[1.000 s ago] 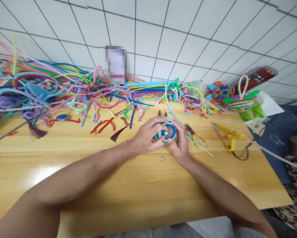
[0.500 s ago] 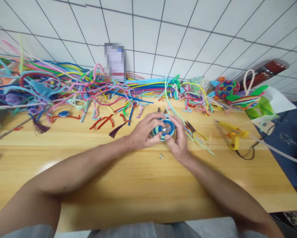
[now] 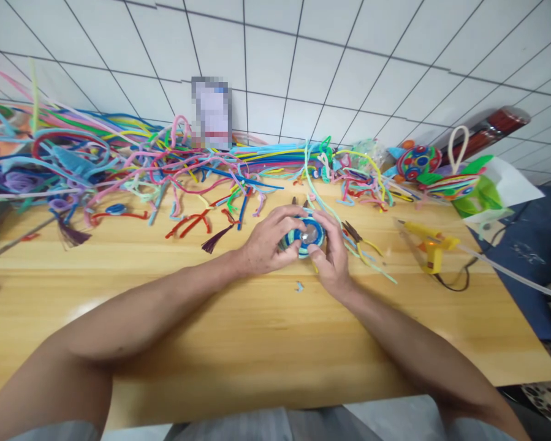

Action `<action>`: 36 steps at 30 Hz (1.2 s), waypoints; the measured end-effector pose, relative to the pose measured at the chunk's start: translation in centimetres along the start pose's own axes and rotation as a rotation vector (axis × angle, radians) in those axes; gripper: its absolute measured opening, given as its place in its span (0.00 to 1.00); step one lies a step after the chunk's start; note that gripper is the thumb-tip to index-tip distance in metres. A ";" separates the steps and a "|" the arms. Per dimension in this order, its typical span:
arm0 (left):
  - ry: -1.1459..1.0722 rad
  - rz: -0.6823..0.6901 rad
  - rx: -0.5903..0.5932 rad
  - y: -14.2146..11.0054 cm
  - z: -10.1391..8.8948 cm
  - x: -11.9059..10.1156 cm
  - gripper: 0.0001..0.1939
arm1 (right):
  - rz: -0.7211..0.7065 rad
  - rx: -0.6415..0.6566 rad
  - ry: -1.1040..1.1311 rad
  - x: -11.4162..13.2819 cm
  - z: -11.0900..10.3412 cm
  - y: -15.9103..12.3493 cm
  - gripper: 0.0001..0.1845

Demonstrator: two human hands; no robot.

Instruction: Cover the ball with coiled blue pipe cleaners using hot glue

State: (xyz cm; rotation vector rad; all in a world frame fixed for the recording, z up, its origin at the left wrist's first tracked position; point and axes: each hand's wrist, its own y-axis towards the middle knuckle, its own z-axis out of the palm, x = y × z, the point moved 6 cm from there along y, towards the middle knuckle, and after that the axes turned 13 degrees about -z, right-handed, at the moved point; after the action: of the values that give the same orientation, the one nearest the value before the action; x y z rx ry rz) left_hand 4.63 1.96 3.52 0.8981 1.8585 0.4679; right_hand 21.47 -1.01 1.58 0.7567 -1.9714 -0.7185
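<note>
Between my hands is a round piece coiled from blue and light green pipe cleaners point(image 3: 315, 237), with a clear shiny centre. My left hand point(image 3: 271, 242) grips its left side, fingers curled over the top and thumb near the middle. Around the right edge wraps my right hand point(image 3: 333, 254), its thumb at the near rim. The underside is hidden. Dark tips of a tool point(image 3: 294, 201) poke out just beyond the piece. Yellow-handled pliers point(image 3: 358, 239) lie right of my right hand, across loose light green pipe cleaners point(image 3: 385, 274). Small light blue scraps point(image 3: 299, 286) lie nearer me.
A yellow glue gun point(image 3: 431, 245) with a cord and long glue stick stands at the right. Heaped pipe cleaners point(image 3: 165, 153) line the back by the tiled wall. A blurred-out upright panel point(image 3: 213, 113), dark tassels point(image 3: 215, 239) and a colourful decorated ball point(image 3: 417, 162) are there too.
The view has shifted very slightly. My right thumb has moved a little at the near rim, where a bit of yellow now shows. Both hands keep hold of the coiled piece.
</note>
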 end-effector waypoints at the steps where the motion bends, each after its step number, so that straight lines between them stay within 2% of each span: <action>1: -0.003 0.002 -0.003 0.0 0.0 0.0 0.14 | 0.004 -0.002 0.008 0.0 0.0 0.0 0.28; 13: 0.015 -0.059 0.031 0.0 0.1 0.1 0.13 | 0.039 -0.011 -0.029 0.2 0.0 0.3 0.27; 21: 0.005 -0.010 0.031 0.1 -0.2 0.1 0.12 | 0.003 -0.009 0.026 -0.2 -0.1 0.2 0.28; 36: -0.005 -0.023 0.004 0.1 -0.1 0.1 0.12 | 0.018 -0.007 0.035 -0.2 -0.1 0.2 0.28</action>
State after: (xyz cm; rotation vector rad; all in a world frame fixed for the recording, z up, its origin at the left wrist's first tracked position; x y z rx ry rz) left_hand 4.55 2.11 3.59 0.8784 1.8639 0.4478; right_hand 21.55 -0.76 1.67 0.7414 -1.9408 -0.6972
